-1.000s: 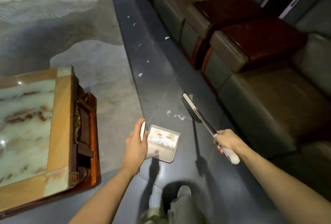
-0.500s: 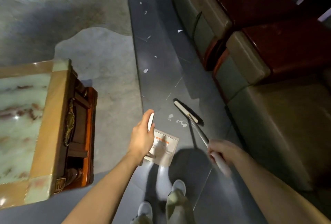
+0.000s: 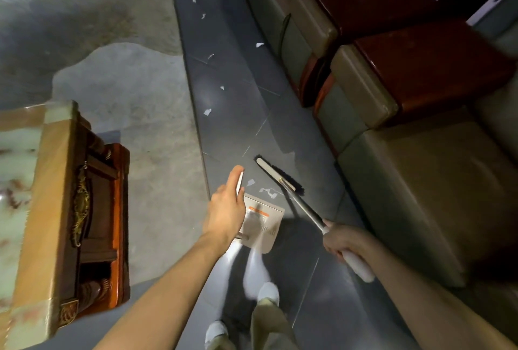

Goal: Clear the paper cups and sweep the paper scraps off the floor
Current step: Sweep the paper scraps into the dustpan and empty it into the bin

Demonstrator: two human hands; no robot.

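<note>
- Dustpan (image 3: 262, 226): a flat grey pan, low over the dark floor tiles (image 3: 229, 131), just in front of the person's white shoes (image 3: 268, 291). A label (image 3: 258, 213) with an orange stripe sits inside it. I cannot tell if any paper lies in the pan, or if the pan touches the floor.
- Left hand (image 3: 227, 209): its fingers are curled around the thin white handle (image 3: 240, 181) that stands up from the dustpan.
- Right hand (image 3: 343, 240): it is closed tight around the white grip at the end of the broom stick.
- Broom (image 3: 279, 176): the metal stick slopes down and away from the right hand. The head is a pale bar with black bristles. The bristles point down at the tiles, just past the dustpan and a little to its right.
- Paper scraps (image 3: 269, 191): a few small white bits lie on the tiles between the broom head and the front edge of the dustpan. They are close to both, but outside the pan.
- More scraps (image 3: 207, 111): small white bits lie farther off along the dark tile strip, well apart from each other.
- Sofa (image 3: 406, 181): it runs along the right side of the tile strip and has red-brown wooden tops.
- Rug (image 3: 112, 97): it lies on the left side of the strip.
- Table (image 3: 42, 181): it has a pale green stone top and a carved wooden side, and it stands on the rug at the left.
</note>
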